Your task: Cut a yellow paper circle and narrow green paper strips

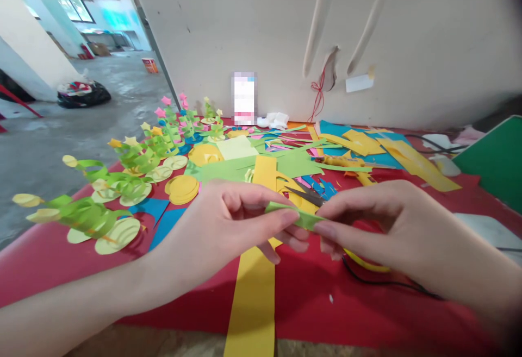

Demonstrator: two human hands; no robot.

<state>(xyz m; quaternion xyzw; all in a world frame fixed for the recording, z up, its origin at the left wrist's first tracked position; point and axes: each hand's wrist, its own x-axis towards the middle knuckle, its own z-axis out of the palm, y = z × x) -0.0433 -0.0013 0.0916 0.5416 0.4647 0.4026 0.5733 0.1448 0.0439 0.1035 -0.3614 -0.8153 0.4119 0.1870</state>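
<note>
A short green paper strip [304,217] is pinched between both hands above the table. My left hand [240,218] is closed on its left end, thumb on top. The right end sits between the thumb and fingers of my right hand [367,218]. Below the hands, a long yellow paper strip [253,302] runs to the table's front edge. Dark scissor blades [308,194] show just behind the strip; their handles are mostly hidden by my right hand. A yellow loop [367,262] is partly visible beneath that hand.
Curled green paper plants [85,215] on round bases line the left side. Yellow paper discs [181,189] lie beside them. Cut green sheets [228,168] and scraps cover the back of the red table [196,302]. A glue gun [346,162] lies behind my right hand. A phone [244,99] leans on the wall.
</note>
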